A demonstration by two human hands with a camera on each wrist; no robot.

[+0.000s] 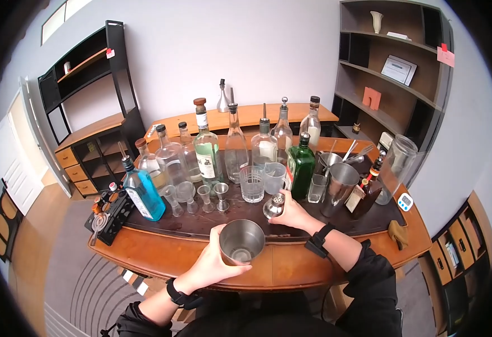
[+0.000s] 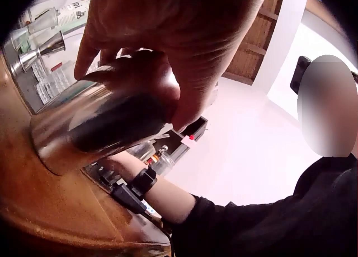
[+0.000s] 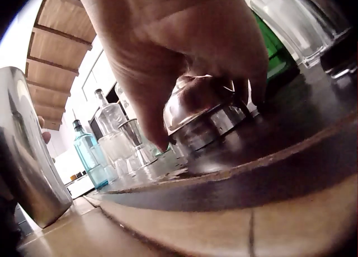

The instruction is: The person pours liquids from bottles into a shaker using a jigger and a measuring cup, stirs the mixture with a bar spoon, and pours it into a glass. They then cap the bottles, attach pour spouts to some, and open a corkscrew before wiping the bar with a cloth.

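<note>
The left hand (image 1: 215,261) grips a metal shaker tin (image 1: 242,241) around its side, mouth up toward the head camera; the tin looks empty inside. In the left wrist view its metal wall (image 2: 67,128) stands at the leather front edge. With thumb and fingers the right hand (image 1: 295,213) holds a small dome-shaped metal strainer top (image 1: 274,205) at the dark mat. The right wrist view shows that metal dome (image 3: 193,103) low over or on the mat, under the right hand (image 3: 184,38); whether it touches the mat is unclear.
Behind the hands stand jiggers (image 1: 221,196), a cut glass (image 1: 252,184), a green bottle (image 1: 301,168) and several clear bottles. A blue bottle (image 1: 144,191) is at left. A larger tin (image 1: 340,188), a brown bottle (image 1: 368,194) and a timer (image 1: 405,202) are at right.
</note>
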